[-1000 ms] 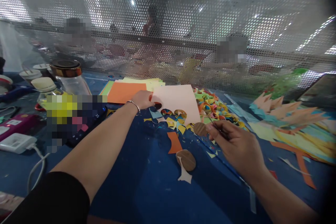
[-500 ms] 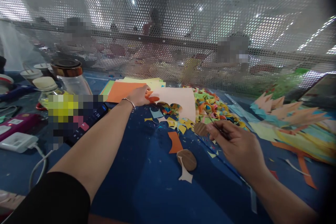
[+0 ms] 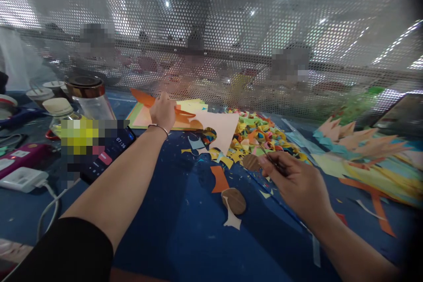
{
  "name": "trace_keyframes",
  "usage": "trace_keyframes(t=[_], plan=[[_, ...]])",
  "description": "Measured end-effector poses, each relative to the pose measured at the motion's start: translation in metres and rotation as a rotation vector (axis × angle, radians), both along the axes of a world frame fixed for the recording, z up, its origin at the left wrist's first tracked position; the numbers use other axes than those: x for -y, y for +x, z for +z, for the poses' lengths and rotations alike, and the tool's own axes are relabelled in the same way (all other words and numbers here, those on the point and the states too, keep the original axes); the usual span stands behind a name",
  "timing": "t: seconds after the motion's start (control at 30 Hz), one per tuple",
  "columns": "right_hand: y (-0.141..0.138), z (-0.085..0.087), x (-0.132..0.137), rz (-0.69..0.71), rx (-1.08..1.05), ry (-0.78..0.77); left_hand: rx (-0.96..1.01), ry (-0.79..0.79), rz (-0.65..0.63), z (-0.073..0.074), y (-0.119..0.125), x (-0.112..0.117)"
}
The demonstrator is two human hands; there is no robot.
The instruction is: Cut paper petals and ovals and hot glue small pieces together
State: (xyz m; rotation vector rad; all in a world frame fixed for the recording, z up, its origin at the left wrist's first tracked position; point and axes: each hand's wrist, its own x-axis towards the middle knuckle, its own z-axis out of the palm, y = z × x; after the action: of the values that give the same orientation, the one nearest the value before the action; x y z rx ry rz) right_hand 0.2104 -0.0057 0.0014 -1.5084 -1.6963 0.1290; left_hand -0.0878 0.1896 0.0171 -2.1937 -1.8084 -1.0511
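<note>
At the far side of the table, my left hand is closed on an orange paper sheet, lifted and bent over a stack of coloured paper. Right beside it lies a pale peach sheet with curved cut-outs. My right hand is closed around thin dark scissors, mostly hidden by the fingers. A round brown cardboard disc shows at its thumb tip. Nearer me, another brown disc lies with a white paper scrap partly over it, below an orange offcut.
A heap of colourful paper scraps lies behind my right hand. Folded paper pieces are at right. On the left stand a phone, a bottle, a lidded jar and a white charger. A perforated screen rises behind.
My left hand has moved left and up, raising the orange sheet off the stack and uncovering a peach sheet. The pale peach sheet has shifted slightly left. My right hand stays almost still.
</note>
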Motion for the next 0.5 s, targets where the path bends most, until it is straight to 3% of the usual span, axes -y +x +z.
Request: trace_keyframes(t=[0.3, 0.5], plan=[[0.001, -0.005, -0.001, -0.004, -0.004, -0.002, 0.089, 0.391, -0.090, 0.008, 0.000, -0.008], [-0.001, -0.002, -0.001, -0.009, -0.018, -0.001, 0.250, 0.625, -0.279, 0.033, 0.012, 0.009]])
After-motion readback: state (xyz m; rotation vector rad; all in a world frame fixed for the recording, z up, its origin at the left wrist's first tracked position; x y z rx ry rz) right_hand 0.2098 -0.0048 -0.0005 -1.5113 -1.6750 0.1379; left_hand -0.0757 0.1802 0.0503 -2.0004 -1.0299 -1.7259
